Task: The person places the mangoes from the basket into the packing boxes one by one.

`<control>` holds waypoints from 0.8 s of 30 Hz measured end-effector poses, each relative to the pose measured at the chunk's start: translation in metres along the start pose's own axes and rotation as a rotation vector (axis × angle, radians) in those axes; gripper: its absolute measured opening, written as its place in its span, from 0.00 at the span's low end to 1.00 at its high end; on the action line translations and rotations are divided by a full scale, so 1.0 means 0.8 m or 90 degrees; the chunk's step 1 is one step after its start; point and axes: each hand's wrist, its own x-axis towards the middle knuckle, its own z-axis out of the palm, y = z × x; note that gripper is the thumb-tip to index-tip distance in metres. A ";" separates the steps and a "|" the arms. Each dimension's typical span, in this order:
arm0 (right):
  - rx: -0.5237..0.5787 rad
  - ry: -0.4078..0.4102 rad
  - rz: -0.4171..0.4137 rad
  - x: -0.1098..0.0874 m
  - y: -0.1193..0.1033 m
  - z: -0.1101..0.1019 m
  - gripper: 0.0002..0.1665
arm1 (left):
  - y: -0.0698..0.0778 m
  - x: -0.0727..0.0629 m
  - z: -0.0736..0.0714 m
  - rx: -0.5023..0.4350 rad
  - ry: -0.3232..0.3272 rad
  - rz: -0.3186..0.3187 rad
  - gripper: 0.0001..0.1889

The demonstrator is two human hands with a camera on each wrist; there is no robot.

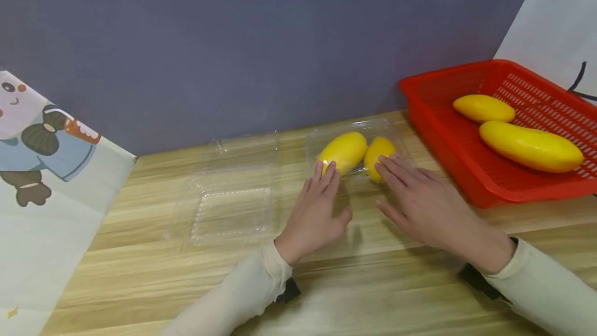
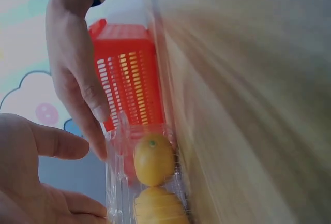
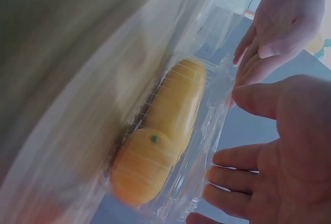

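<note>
A clear plastic clamshell box lies on the table with its lid over two yellow mango-like fruits. The left fruit is larger in the head view; beside it sits the right fruit. My left hand rests its straight fingertips on the box's near left part. On the near right part lie the extended fingers of my right hand. In the right wrist view both hands' fingertips are right at the lid, above a long fruit and a rounder one with a green stem spot.
Left of the hands lies a second clear plastic box, opened flat. A red slotted basket stands at the right, holding a small yellow fruit and a long one. Behind the table rises a grey wall.
</note>
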 end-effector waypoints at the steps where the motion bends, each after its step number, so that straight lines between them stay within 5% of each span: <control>1: -0.001 -0.010 0.008 0.003 0.001 0.001 0.43 | -0.001 0.003 0.000 -0.012 -0.001 -0.001 0.39; 10: 0.001 -0.110 0.069 0.029 0.008 0.007 0.40 | -0.011 0.037 0.003 -0.049 0.013 -0.014 0.36; 24: 0.012 -0.160 0.112 0.066 0.024 0.021 0.36 | -0.014 0.085 -0.005 -0.060 0.017 -0.056 0.33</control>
